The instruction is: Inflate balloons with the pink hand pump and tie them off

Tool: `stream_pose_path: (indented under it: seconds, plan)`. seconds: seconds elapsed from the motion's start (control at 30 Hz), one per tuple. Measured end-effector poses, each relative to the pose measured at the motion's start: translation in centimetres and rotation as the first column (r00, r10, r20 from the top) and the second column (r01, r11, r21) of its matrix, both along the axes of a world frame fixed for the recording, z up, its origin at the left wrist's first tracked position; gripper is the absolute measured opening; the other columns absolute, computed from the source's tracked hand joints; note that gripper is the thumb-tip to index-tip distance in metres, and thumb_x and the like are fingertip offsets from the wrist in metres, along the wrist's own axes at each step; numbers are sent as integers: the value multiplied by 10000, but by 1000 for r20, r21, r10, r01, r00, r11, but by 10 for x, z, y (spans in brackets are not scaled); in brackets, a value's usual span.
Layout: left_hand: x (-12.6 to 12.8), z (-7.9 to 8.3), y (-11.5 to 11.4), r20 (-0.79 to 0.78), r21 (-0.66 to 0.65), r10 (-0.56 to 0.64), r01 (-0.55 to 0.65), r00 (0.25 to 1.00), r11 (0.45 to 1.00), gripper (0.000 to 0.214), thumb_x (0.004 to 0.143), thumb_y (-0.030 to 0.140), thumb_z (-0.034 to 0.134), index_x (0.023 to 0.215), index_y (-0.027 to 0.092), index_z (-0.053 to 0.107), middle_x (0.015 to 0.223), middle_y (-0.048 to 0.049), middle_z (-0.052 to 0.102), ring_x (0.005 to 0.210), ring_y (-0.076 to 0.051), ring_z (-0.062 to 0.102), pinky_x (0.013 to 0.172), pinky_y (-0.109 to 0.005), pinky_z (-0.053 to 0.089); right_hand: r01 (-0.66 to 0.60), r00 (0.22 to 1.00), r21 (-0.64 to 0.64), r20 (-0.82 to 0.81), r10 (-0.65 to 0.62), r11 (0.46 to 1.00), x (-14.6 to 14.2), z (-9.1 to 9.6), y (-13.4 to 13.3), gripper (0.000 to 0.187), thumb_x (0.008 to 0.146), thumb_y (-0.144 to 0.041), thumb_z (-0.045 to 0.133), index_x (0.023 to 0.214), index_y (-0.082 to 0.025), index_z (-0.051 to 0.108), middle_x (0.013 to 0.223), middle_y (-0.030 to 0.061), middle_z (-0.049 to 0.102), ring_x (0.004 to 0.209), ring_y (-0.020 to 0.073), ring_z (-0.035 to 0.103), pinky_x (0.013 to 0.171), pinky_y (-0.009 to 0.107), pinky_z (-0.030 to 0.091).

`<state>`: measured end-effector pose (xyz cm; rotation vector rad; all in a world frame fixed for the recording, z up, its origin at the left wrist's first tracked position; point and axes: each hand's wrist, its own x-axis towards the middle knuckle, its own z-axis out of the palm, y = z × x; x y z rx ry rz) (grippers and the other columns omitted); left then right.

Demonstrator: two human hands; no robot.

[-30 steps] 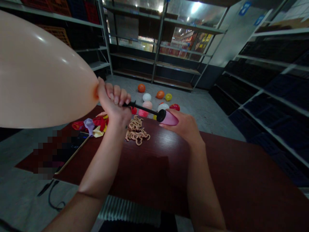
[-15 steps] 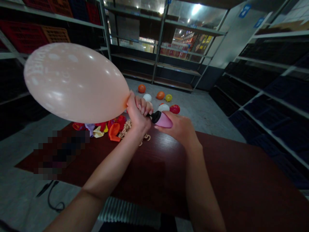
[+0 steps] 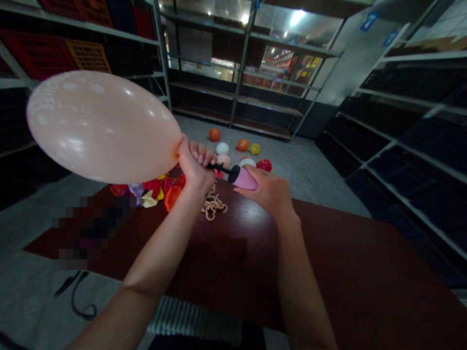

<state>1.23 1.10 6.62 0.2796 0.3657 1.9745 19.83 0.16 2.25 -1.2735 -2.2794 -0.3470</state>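
A large peach balloon [image 3: 105, 129] with white printing is swollen out to the left. My left hand [image 3: 197, 163] is closed around its neck and a black end of the pump, with the join hidden by the fingers. My right hand [image 3: 268, 189] wraps the pink barrel of a balloon pump [image 3: 246, 179]. A black rod [image 3: 221, 168] of the pump shows between my two hands. Below and beyond my left hand, tan curly strips [image 3: 214, 206] and uninflated coloured balloons [image 3: 148, 198] lie on the table.
The dark red-brown table [image 3: 233, 262] spans below my arms. Small inflated balloons, one of them orange [image 3: 214, 134], lie on the floor beyond. Metal shelves [image 3: 239, 73] stand at the back, with crates [image 3: 87, 56] on the left. A black cable [image 3: 78, 299] lies on the floor at left.
My left hand has moved left with the balloon, while my right hand shifted only slightly left. The gap between them has widened, and more of the pump's black rod shows.
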Motion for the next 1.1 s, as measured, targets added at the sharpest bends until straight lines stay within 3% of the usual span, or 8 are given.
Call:
stream_pose_path:
  seconds: [0.17, 0.37, 0.53, 0.7, 0.83, 0.97, 1.1]
  plan:
    - [-19, 3, 3, 44, 7, 62, -63, 997, 998, 582, 1103, 353, 351, 566, 190, 195, 424, 73, 177, 326, -66, 177, 384, -218, 222, 20, 1000, 4, 8, -20, 1000, 6, -5, 9, 562, 874, -620, 655, 1298, -252, 667, 1137, 106, 760, 946, 287, 704, 766, 386, 501]
    - [-38, 12, 0, 38, -11, 169, -168, 985, 986, 609, 1098, 451, 377, 585, 188, 180, 432, 82, 174, 332, -51, 179, 396, -209, 218, 44, 999, 14, -17, -43, 999, 22, -10, 18, 524, 909, -605, 610, 1305, -264, 656, 1188, 107, 739, 1016, 297, 684, 843, 409, 486]
    - [-48, 20, -13, -61, 61, 222, -218, 973, 974, 575, 1108, 348, 327, 574, 187, 185, 436, 60, 179, 335, -67, 185, 400, -227, 246, 25, 999, 9, -40, -24, 1000, 29, -8, 18, 513, 919, -597, 599, 1291, -250, 662, 1191, 109, 735, 1040, 297, 681, 885, 420, 478]
    - [-45, 32, -33, -176, 211, 230, -191, 957, 959, 582, 1109, 349, 288, 567, 182, 158, 424, 43, 160, 334, -81, 156, 402, -255, 214, -49, 990, -59, -138, 40, 997, 25, -3, 10, 567, 871, -598, 667, 1314, -244, 658, 1229, 98, 733, 1063, 288, 693, 906, 415, 505]
    - [-43, 38, -39, -177, 236, 224, -179, 958, 955, 580, 1127, 323, 213, 574, 170, 128, 410, 43, 130, 331, -77, 122, 393, -241, 176, -83, 984, -137, -170, 59, 987, 22, 1, 5, 612, 834, -620, 691, 1334, -268, 654, 1193, 74, 750, 1034, 286, 708, 877, 417, 525]
    - [-38, 33, -32, -166, 255, 173, -127, 971, 959, 605, 1131, 341, 200, 557, 174, 109, 417, 43, 106, 330, -76, 105, 384, -245, 167, -106, 985, -183, -156, 78, 977, 19, 7, -1, 633, 839, -636, 677, 1364, -283, 639, 1146, 70, 762, 1013, 298, 715, 839, 417, 521]
    - [-18, 22, -24, -149, 202, 81, -50, 986, 978, 645, 1110, 395, 354, 539, 184, 138, 416, 55, 138, 327, -76, 135, 381, -247, 187, -88, 992, -212, -109, 66, 973, 16, 15, -8, 647, 854, -660, 646, 1376, -278, 627, 1087, 77, 768, 963, 307, 716, 777, 400, 500]
